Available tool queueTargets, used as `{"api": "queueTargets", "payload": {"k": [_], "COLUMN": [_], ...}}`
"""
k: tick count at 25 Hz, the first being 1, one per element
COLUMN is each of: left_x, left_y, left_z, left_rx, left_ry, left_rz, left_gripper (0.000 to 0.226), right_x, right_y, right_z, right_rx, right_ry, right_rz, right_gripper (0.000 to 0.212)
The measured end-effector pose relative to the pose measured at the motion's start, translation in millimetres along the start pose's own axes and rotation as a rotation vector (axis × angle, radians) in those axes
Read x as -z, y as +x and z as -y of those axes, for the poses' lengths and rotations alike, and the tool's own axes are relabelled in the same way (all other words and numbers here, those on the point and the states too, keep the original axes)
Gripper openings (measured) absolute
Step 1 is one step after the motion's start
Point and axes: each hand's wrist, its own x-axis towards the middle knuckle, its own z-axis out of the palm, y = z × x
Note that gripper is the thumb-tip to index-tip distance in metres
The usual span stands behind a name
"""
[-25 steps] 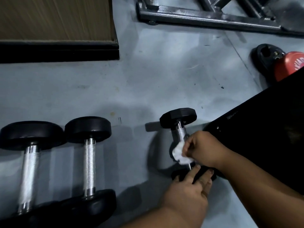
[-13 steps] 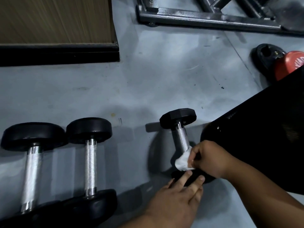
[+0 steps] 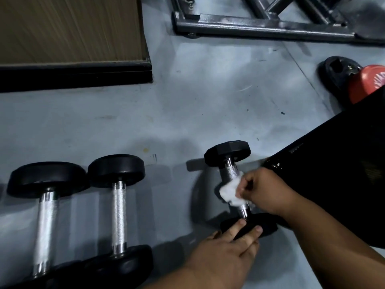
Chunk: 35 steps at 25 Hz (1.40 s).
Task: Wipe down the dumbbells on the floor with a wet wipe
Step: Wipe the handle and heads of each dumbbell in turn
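A small black hex dumbbell (image 3: 228, 153) with a chrome handle lies on the grey floor at centre right. My right hand (image 3: 267, 192) pinches a crumpled white wet wipe (image 3: 230, 191) against the middle of its handle. My left hand (image 3: 227, 255) rests with straight fingers on the dumbbell's near head, part of which it hides. Two larger round-headed dumbbells lie side by side at the lower left, one (image 3: 116, 207) nearer the small dumbbell and one (image 3: 44, 215) at the far left.
A black padded bench (image 3: 333, 174) stands right beside the small dumbbell. Weight plates, black (image 3: 335, 74) and red (image 3: 368, 82), lie at the right edge. A steel rack base (image 3: 260, 26) runs along the top. A wooden platform (image 3: 70, 38) with a black border fills the upper left.
My right hand slid the wipe down the handle towards the near head, then back up to the middle. My left hand stayed on the near head.
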Motion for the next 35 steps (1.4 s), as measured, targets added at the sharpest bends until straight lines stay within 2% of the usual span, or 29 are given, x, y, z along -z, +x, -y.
{"api": "queueTargets", "payload": {"k": [2,4,8,10,13,15,18,20,23,26,29,31,35], "left_x": [4,10,4,7,4,0,1,3,3,2,-3,-5,-2], "left_y": [5,7,5,5,4,2,6,9,12,16,25,28,29], "left_z": [-2,-9,-16,-13,-9,-8,-7,-8,-15,-21,-23,-24,-24], "left_rx": [0.040,0.121,0.069,0.075,0.067,0.040,0.035,0.034,0.028,0.039,0.051,0.038,0.044], "left_ry": [-0.048,-0.136,-0.057,-0.063,-0.077,-0.078,-0.099,-0.089,-0.073,-0.055,-0.071,-0.062,-0.065], "left_rz": [0.007,-0.033,-0.091,-0.063,-0.046,-0.068,-0.057,-0.060,-0.073,-0.044,-0.035,-0.046,-0.034], "left_gripper": [0.046,0.042,0.047,0.048,0.047,0.046,0.046,0.048,0.050,0.052,0.051,0.051,0.051], "right_x": [2,3,-1,-1,-2,-4,-3,-3,-9,-11,-5,-1,8], "right_y": [-17,-18,5,20,29,18,-14,-25,-13,15,26,19,-20], "right_z": [-4,-4,8,20,24,13,-7,-11,-3,6,7,2,-7], "right_rx": [-0.012,-0.030,-0.026,-0.020,-0.008,-0.001,-0.031,-0.033,0.016,0.023,-0.006,-0.030,-0.058], "right_ry": [-0.085,-0.101,0.018,0.055,0.086,0.067,-0.028,-0.098,-0.095,0.015,0.128,0.125,-0.099], "right_rz": [0.171,0.175,-0.085,-0.210,-0.263,-0.182,0.093,0.136,-0.029,-0.244,-0.324,-0.248,0.130], "right_gripper": [0.019,0.018,0.019,0.015,0.013,0.016,0.020,0.021,0.017,0.013,0.011,0.014,0.019]}}
